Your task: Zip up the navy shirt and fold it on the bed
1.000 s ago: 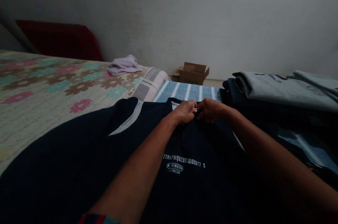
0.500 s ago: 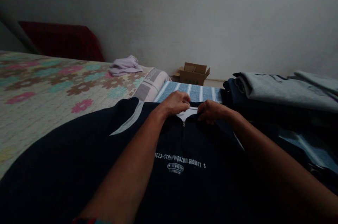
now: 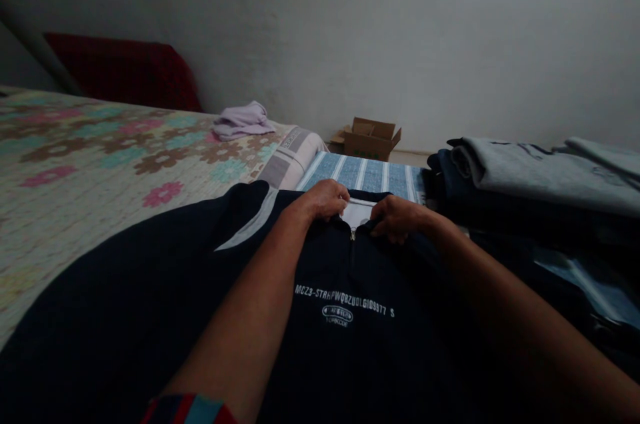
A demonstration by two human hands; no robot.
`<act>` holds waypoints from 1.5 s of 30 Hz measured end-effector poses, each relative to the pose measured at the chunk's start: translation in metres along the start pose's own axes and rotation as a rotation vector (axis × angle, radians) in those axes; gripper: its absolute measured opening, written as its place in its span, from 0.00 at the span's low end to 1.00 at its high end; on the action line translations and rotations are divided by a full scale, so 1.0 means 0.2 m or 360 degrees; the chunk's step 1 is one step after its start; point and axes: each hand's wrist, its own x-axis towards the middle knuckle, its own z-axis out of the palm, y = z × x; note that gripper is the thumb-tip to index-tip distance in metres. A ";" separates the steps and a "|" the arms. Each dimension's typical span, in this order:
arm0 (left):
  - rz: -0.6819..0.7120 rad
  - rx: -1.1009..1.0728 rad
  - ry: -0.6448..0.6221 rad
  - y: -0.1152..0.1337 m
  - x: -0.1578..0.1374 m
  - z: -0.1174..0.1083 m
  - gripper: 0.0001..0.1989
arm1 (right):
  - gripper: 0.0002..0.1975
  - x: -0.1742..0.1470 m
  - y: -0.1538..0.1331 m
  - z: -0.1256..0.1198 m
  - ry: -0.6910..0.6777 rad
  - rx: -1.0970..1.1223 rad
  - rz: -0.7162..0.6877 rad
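— Spread flat on the floral bedspread (image 3: 75,191) is a navy zip-neck shirt (image 3: 150,317), its collar (image 3: 358,209) at the far end. What is altered there?

— Since a second ago the collar is parted; white lining is now exposed above the zip pull (image 3: 353,235). Each collar edge is pinched, by the left hand (image 3: 327,201) and the right hand (image 3: 395,217).

— And nearby?

— Folded clothes (image 3: 530,174) are stacked to the right, a cardboard box (image 3: 371,139) beyond.

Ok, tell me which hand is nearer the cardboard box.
Right. The right hand holds the shirt collar almost straight below the box; the left hand grips the collar further to the left.
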 end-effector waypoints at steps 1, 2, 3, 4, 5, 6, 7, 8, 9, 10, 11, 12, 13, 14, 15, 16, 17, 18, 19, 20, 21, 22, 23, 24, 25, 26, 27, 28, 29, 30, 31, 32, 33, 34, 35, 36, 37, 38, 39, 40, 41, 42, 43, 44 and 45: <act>-0.0003 0.0025 0.0006 0.00 0.00 0.00 0.13 | 0.09 0.00 0.00 0.01 0.0028 0.0013 -0.0016; -0.0003 0.0052 0.0020 0.01 0.00 0.00 0.13 | 0.08 0.00 0.01 0.01 0.0046 0.0027 -0.0028; 0.0002 0.0077 0.0035 0.01 0.00 0.01 0.13 | 0.08 0.00 0.01 0.01 0.0054 0.0037 -0.0036; 0.0008 0.0097 0.0048 0.01 0.00 0.01 0.13 | 0.08 0.00 0.02 0.01 0.0053 0.0041 -0.0040; 0.0010 0.0114 0.0062 0.01 0.00 0.01 0.12 | 0.09 -0.01 0.02 0.01 0.0050 0.0039 -0.0041; 0.0007 0.0129 0.0080 0.02 0.00 0.01 0.12 | 0.10 -0.01 0.02 0.01 0.0043 0.0038 -0.0038; 0.0006 0.0142 0.0100 0.02 0.00 0.01 0.12 | 0.11 -0.01 0.02 0.00 0.0029 0.0041 -0.0034; 0.0003 0.0156 0.0122 0.02 0.00 0.02 0.12 | 0.12 -0.01 0.02 0.00 0.0014 0.0046 -0.0032; -0.0002 0.0167 0.0154 0.02 0.00 0.02 0.11 | 0.13 -0.01 0.02 0.00 -0.0005 0.0054 -0.0031; -0.0008 0.0174 0.0188 0.02 0.01 0.02 0.11 | 0.13 -0.01 0.01 -0.01 -0.0027 0.0052 -0.0028; -0.0016 0.0177 0.0219 0.02 0.01 0.03 0.10 | 0.13 -0.01 0.01 -0.01 -0.0045 0.0038 -0.0025; -0.0028 0.0174 0.0244 0.02 0.02 0.03 0.09 | 0.12 -0.01 0.00 -0.01 -0.0051 0.0014 -0.0017; -0.0043 0.0167 0.0263 0.02 0.02 0.03 0.09 | 0.10 -0.01 0.00 -0.01 -0.0042 -0.0017 0.0000; -0.0060 0.0157 0.0275 0.02 0.03 0.04 0.08 | 0.09 0.00 -0.01 0.00 -0.0020 -0.0045 0.0017; -0.0073 0.0145 0.0279 0.02 0.03 0.04 0.08 | 0.08 0.00 -0.01 0.01 0.0007 -0.0061 0.0030; -0.0084 0.0129 0.0277 0.02 0.04 0.05 0.08 | 0.08 0.01 -0.01 0.01 0.0038 -0.0064 0.0035; -0.0093 0.0110 0.0274 0.02 0.04 0.05 0.08 | 0.08 0.01 -0.01 0.02 0.0062 -0.0059 0.0036; -0.0098 0.0089 0.0268 0.02 0.04 0.05 0.08 | 0.08 0.01 -0.01 0.02 0.0080 -0.0055 0.0034; -0.0097 0.0064 0.0259 0.01 0.04 0.05 0.08 | 0.08 0.01 -0.01 0.03 0.0092 -0.0049 0.0030; -0.0093 0.0036 0.0251 0.01 0.04 0.06 0.08 | 0.09 0.01 0.00 0.03 0.0101 -0.0047 0.0029; -0.0086 0.0008 0.0244 0.01 0.04 0.06 0.08 | 0.09 0.01 0.00 0.03 0.0107 -0.0049 0.0028; -0.0077 -0.0016 0.0238 0.00 0.04 0.06 0.08 | 0.09 0.01 0.00 0.03 0.0111 -0.0052 0.0023; -0.0068 -0.0047 0.0236 -0.01 0.04 0.06 0.08 | 0.10 0.01 0.00 0.03 0.0118 -0.0058 0.0019; -0.0061 -0.0096 0.0242 -0.01 0.04 0.06 0.08 | 0.12 0.00 0.00 0.04 0.0131 -0.0070 0.0015; -0.0058 -0.0166 0.0257 -0.02 0.04 0.06 0.08 | 0.14 -0.01 -0.01 0.04 0.0149 -0.0088 0.0014; -0.0060 -0.0254 0.0281 -0.03 0.04 0.07 0.08 | 0.18 -0.02 -0.02 0.05 0.0170 -0.0113 0.0011; -0.0066 -0.0349 0.0314 -0.04 0.04 0.07 0.08 | 0.21 -0.03 -0.02 0.05 0.0194 -0.0140 0.0005; -0.0075 -0.0443 0.0356 -0.05 0.05 0.07 0.08 | 0.24 -0.04 -0.03 0.06 0.0219 -0.0165 -0.0009; -0.0085 -0.0516 0.0402 -0.06 0.05 0.07 0.07 | 0.27 -0.05 -0.04 0.07 0.0245 -0.0188 -0.0027; -0.0094 -0.0559 0.0442 -0.06 0.05 0.07 0.07 | 0.28 -0.07 -0.05 0.07 0.0266 -0.0207 -0.0044; -0.0099 -0.0581 0.0474 -0.06 0.05 0.07 0.07 | 0.30 -0.07 -0.06 0.08 0.0290 -0.0224 -0.0059; -0.0101 -0.0590 0.0496 -0.07 0.05 0.07 0.07 | 0.30 -0.08 -0.06 0.09 0.0313 -0.0240 -0.0072; -0.0101 -0.0592 0.0509 -0.07 0.05 0.07 0.06 | 0.30 -0.08 -0.06 0.10 0.0331 -0.0256 -0.0081; -0.0101 -0.0589 0.0517 -0.07 0.05 0.08 0.06 | 0.30 -0.08 -0.06 0.10 0.0337 -0.0268 -0.0087; -0.0101 -0.0585 0.0523 -0.07 0.05 0.08 0.06 | 0.29 -0.08 -0.06 0.10 0.0333 -0.0273 -0.0091; -0.0101 -0.0582 0.0534 -0.07 0.05 0.08 0.06 | 0.29 -0.08 -0.06 0.11 0.0325 -0.0269 -0.0098; -0.0102 -0.0580 0.0548 -0.07 0.05 0.08 0.06 | 0.29 -0.08 -0.05 0.10 0.0318 -0.0259 -0.0107; -0.0105 -0.0578 0.0566 -0.07 0.06 0.08 0.07 | 0.29 -0.09 -0.05 0.10 0.0315 -0.0247 -0.0123; -0.0109 -0.0575 0.0587 -0.07 0.06 0.08 0.07 | 0.29 -0.10 -0.05 0.10 0.0329 -0.0240 -0.0146; -0.0113 -0.0570 0.0612 -0.07 0.06 0.08 0.07 | 0.29 -0.11 -0.04 0.10 0.0360 -0.0246 -0.0179; -0.0118 -0.0564 0.0639 -0.08 0.07 0.08 0.08 | 0.28 -0.13 -0.04 0.09 0.0411 -0.0271 -0.0214; -0.0121 -0.0554 0.0666 -0.08 0.07 0.08 0.08 | 0.27 -0.15 -0.04 0.09 0.0472 -0.0314 -0.0243; -0.0122 -0.0541 0.0689 -0.08 0.08 0.08 0.08 | 0.24 -0.18 -0.05 0.10 0.0543 -0.0373 -0.0259; -0.0120 -0.0524 0.0704 -0.09 0.08 0.08 0.09 | 0.22 -0.21 -0.05 0.10 0.0616 -0.0444 -0.0262; -0.0116 -0.0503 0.0713 -0.09 0.08 0.08 0.09 | 0.21 -0.24 -0.06 0.11 0.0680 -0.0522 -0.0253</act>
